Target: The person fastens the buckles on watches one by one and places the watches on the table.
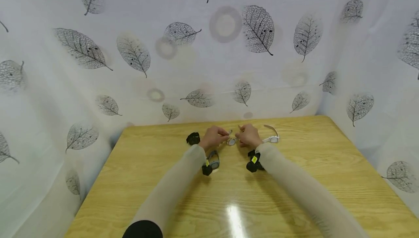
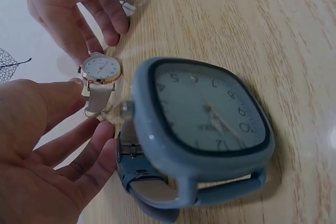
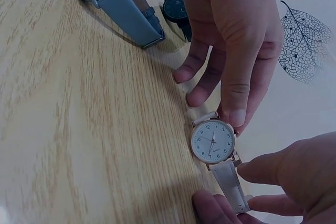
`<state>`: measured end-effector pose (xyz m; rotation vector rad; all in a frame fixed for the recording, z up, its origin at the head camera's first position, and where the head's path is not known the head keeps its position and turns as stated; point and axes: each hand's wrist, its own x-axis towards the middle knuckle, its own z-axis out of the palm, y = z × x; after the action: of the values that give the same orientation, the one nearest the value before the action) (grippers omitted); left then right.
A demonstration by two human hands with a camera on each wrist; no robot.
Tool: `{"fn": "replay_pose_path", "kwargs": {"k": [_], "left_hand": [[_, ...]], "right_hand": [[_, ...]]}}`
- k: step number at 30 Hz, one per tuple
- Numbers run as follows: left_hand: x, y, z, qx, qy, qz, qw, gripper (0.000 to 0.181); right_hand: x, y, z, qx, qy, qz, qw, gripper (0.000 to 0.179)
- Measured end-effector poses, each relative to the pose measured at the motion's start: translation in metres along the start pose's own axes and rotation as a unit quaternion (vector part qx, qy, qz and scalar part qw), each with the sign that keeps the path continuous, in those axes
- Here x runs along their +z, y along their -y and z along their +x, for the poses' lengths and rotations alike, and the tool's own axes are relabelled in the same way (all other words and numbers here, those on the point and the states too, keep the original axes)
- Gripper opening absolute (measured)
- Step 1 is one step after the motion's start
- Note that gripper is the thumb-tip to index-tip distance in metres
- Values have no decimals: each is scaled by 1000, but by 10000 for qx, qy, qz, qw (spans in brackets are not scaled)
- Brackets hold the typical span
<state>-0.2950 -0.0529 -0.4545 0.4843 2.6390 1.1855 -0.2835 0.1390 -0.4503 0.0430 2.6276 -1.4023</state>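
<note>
A round-faced wristwatch (image 3: 213, 141) with a rose-gold case and pale strap lies between both hands at the far part of the table. My left hand (image 1: 215, 137) pinches it at the buckle side, with the thumb (image 2: 65, 95) beside the case. On the other strap half (image 3: 228, 182), my right hand (image 1: 248, 135) has its thumb and fingers close around the strap. A blue-grey square watch (image 2: 210, 114) stands on its looped strap near my left wrist. Beyond my left hand is a black watch (image 1: 193, 138), partly hidden in the right wrist view.
A white watch (image 1: 274, 139) with an outstretched strap lies right of my right hand. The wooden table (image 1: 294, 187) meets a leaf-patterned curtain (image 1: 222, 67) along its back edge. Black devices (image 1: 253, 161) are worn on the wrists.
</note>
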Motion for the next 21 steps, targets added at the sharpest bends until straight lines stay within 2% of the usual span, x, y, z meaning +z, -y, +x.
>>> {"fn": "replay_pose_path", "kwargs": {"k": [4, 10, 13, 19, 21], "left_hand": [[2, 0, 0, 6, -57, 312, 9995, 23], [4, -3, -3, -14, -54, 349, 9994, 23], [4, -3, -3, 47, -63, 366, 9993, 22], [5, -3, -2, 127, -197, 492, 9985, 21], [5, -4, -2, 82, -239, 453, 9987, 20]], "right_hand": [[1, 0, -1, -75, -64, -93, 9999, 49], [3, -3, -1, -111, -35, -156, 9998, 13], [4, -4, 0, -127, 5, -178, 9998, 20], [4, -5, 1, -152, 31, -132, 9998, 12], [4, -4, 1, -144, 26, -121, 9998, 19]]}}
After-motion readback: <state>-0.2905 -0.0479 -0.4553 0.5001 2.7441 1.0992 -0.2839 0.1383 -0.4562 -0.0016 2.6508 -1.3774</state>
